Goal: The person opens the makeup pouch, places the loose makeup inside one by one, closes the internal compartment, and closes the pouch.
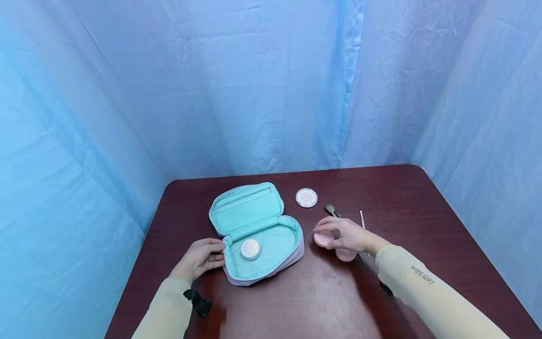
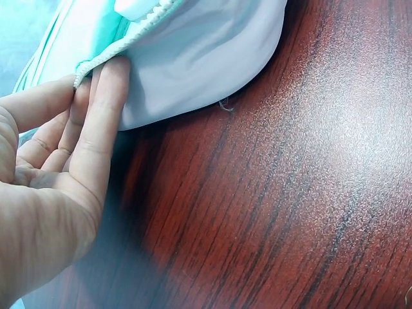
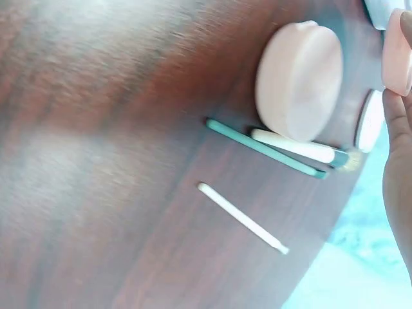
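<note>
An unzipped cosmetic bag [image 1: 275, 240] with a mint lining lies on the table, its lid folded back. Inside its base sits a small round white container [image 1: 251, 249]. My left hand [image 1: 201, 258] pinches the bag's left rim by the zipper; the left wrist view shows the thumb inside and fingers against the pale outer wall [image 2: 193, 77]. To the right of the bag, my right hand [image 1: 349, 234] grips a round pink compact [image 1: 323, 239], apart from the bag. Below that hand lies a second round pink case [image 3: 299, 80], partly hidden in the head view.
Beside the second case lie a white-handled makeup brush [image 3: 296, 147], a thin dark green stick [image 3: 264, 148] and a slim white applicator [image 3: 243, 219]. A flat round compact [image 1: 306, 197] lies near the table's back. Blue curtains [image 1: 271, 94] surround the dark wooden table [image 1: 406, 197].
</note>
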`<state>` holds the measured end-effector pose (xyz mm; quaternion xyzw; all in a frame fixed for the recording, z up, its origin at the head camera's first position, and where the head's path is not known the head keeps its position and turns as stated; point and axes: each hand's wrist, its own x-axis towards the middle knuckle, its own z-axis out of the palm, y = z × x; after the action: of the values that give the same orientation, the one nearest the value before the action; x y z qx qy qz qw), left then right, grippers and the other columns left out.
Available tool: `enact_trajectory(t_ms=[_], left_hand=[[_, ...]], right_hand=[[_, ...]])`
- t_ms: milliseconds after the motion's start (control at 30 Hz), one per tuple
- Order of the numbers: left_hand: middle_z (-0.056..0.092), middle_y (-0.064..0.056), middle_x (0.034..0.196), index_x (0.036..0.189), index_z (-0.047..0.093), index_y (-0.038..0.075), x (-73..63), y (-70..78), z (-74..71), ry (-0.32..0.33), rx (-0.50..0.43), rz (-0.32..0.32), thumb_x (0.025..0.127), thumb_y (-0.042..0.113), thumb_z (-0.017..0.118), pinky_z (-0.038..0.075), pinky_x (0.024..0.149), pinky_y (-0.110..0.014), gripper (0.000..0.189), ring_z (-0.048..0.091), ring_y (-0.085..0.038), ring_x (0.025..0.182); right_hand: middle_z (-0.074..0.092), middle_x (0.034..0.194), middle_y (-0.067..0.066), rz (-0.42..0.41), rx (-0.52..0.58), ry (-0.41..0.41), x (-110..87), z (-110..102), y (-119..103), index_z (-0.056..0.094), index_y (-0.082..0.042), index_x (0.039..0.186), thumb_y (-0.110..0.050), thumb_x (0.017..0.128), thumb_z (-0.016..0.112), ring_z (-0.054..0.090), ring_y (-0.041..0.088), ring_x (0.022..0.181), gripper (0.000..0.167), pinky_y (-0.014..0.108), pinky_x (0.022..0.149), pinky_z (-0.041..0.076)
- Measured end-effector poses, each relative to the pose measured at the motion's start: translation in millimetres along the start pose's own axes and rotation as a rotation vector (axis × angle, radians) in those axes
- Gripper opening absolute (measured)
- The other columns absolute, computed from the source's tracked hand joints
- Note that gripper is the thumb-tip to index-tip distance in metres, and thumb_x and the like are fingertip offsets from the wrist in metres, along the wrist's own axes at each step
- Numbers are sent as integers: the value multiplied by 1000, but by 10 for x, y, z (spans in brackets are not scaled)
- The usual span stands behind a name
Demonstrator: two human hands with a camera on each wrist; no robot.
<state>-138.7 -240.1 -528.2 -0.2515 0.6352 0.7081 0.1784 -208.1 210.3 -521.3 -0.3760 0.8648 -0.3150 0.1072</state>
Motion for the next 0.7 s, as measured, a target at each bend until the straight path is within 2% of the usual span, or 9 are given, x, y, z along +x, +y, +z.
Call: enact_trajectory(t_ms=[200, 500, 700], left_hand=[[68, -14, 89, 116, 60, -3, -2, -6, -2, 2, -1, 1, 97, 6, 68, 63, 72, -38, 23, 72, -21, 75], [68, -13, 89, 118, 59, -4, 10, -13, -5, 2, 12, 3, 97, 7, 68, 63, 73, -38, 25, 72, -21, 75], [68, -13, 89, 118, 58, -3, 12, -14, -7, 1, 4, 3, 97, 6, 68, 63, 73, -39, 25, 72, -22, 75]], right_hand=[[61, 137, 4, -7, 1, -2, 76, -98, -42, 70, -13, 131, -13, 85, 83, 58, 25, 125, 48, 44, 99, 50], [62, 136, 7, -9, -11, -5, 172, -165, -91, 71, -17, 130, -13, 86, 82, 58, 27, 122, 46, 46, 93, 54], [62, 137, 7, -12, -32, -12, 231, -204, -164, 71, -15, 131, -13, 85, 81, 57, 27, 125, 47, 46, 98, 50]])
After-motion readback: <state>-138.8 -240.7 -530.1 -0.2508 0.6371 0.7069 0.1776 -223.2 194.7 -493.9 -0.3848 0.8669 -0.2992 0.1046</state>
